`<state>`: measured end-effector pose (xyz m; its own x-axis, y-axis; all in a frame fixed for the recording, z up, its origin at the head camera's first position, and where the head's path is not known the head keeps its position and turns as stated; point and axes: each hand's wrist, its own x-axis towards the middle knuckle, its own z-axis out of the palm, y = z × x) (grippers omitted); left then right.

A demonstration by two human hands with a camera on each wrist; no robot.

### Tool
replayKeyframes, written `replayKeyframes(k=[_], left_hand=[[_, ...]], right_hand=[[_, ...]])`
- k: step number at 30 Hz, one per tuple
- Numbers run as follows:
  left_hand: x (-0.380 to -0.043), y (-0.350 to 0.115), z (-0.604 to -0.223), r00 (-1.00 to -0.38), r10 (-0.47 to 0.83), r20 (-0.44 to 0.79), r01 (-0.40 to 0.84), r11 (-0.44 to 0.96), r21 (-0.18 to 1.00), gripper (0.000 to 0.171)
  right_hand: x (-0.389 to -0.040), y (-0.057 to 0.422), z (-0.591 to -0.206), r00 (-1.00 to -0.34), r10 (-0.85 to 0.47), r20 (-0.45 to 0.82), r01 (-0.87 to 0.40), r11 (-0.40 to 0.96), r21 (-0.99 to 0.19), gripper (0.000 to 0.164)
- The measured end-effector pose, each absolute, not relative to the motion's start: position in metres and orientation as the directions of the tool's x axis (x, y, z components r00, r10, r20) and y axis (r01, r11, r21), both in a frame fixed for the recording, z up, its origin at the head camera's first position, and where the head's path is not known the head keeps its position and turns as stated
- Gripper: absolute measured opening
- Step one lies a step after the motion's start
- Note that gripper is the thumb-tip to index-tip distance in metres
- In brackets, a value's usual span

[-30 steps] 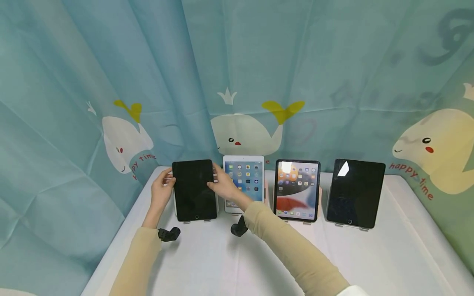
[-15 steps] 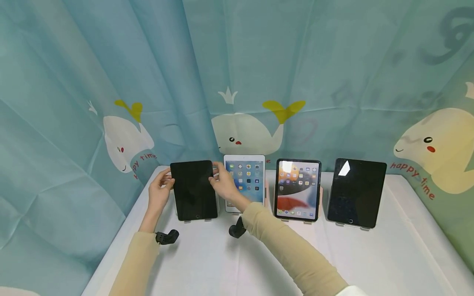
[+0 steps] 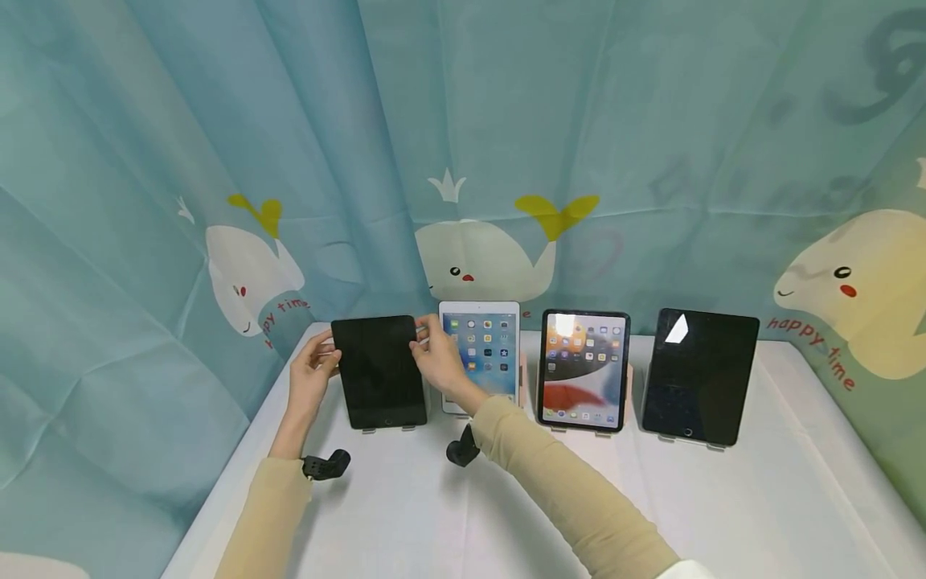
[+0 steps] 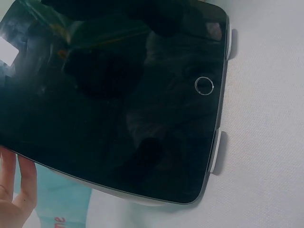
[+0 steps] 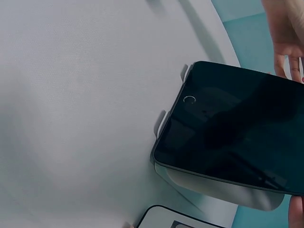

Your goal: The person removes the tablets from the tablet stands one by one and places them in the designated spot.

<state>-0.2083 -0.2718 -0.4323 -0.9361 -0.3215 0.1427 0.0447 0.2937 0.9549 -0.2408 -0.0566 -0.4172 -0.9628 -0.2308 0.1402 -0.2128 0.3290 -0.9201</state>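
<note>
Tablet (image 3: 379, 371) leans on the leftmost stand (image 4: 217, 152), our left hand (image 3: 311, 375) and right hand (image 3: 440, 355) pinching its upper side edges. We'd guess it's stiff, lightish, slick and crackable, so those 2 edges look like our best hold.

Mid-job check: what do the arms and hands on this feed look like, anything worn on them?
The left hand and right hand are ungloved. Both arms wear long, plain beige sleeves. Each wrist has a black, rounded device. A white patch shows beyond the right sleeve.
</note>
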Motion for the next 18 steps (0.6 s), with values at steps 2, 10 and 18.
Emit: replayKeyframes(k=[2,10,18], left_hand=[[-0.2079,-0.2711,-0.4313,-0.937,-0.323,0.135,0.046,0.268,0.962,0.037],[-0.2062,-0.2685,-0.4287,-0.938,-0.328,0.114,0.043,0.215,0.976,0.037],[-0.2040,-0.2680,-0.4288,-0.933,-0.346,0.101,0.035,0.192,0.981,0.036]], right_hand=[[-0.2406,-0.0564,-0.4166,-0.963,-0.226,0.149,-0.219,0.329,-0.918,0.029],[-0.2395,-0.0532,-0.4141,-0.957,-0.230,0.177,-0.253,0.360,-0.898,0.023],[-0.2378,-0.0517,-0.4144,-0.951,-0.239,0.195,-0.275,0.373,-0.886,0.023]])
